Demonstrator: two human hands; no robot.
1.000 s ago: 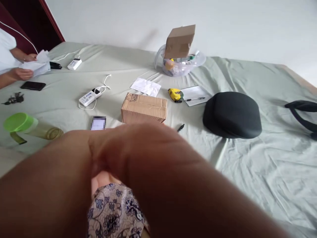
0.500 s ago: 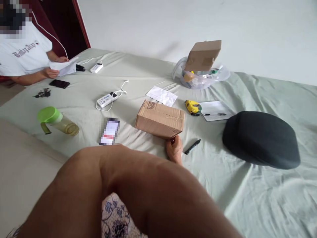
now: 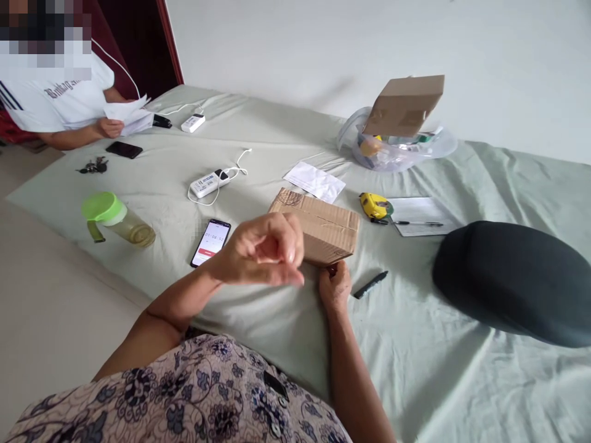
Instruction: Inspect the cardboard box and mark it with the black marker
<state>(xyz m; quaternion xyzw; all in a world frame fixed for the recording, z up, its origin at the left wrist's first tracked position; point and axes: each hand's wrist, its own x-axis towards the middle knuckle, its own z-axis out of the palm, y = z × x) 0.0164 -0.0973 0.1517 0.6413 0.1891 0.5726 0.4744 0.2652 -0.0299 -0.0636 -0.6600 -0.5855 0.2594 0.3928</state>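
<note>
A closed cardboard box (image 3: 323,224) lies on a pale green sheet (image 3: 258,320). My right hand (image 3: 335,286) is at the box's near corner, its fingers curled against that corner. My left hand (image 3: 263,249) hovers just in front of the box's left end, fingers bent inward with nothing showing in them. A lit phone (image 3: 211,241) lies to the left of that hand. A black marker (image 3: 370,284) lies just right of my right hand.
On the sheet are a green-lidded bottle (image 3: 115,220), a power strip (image 3: 210,182), a white envelope (image 3: 314,180), a yellow tape measure (image 3: 375,205), paper with a pen (image 3: 422,216), a black cushion (image 3: 517,280) and a clear bowl (image 3: 401,147). Another person (image 3: 69,98) holds papers (image 3: 129,115) far left.
My arm, which filled the lower view, has dropped and pulled back. My left hand now shows, raised before the box. My right hand stays at the box's near corner.
</note>
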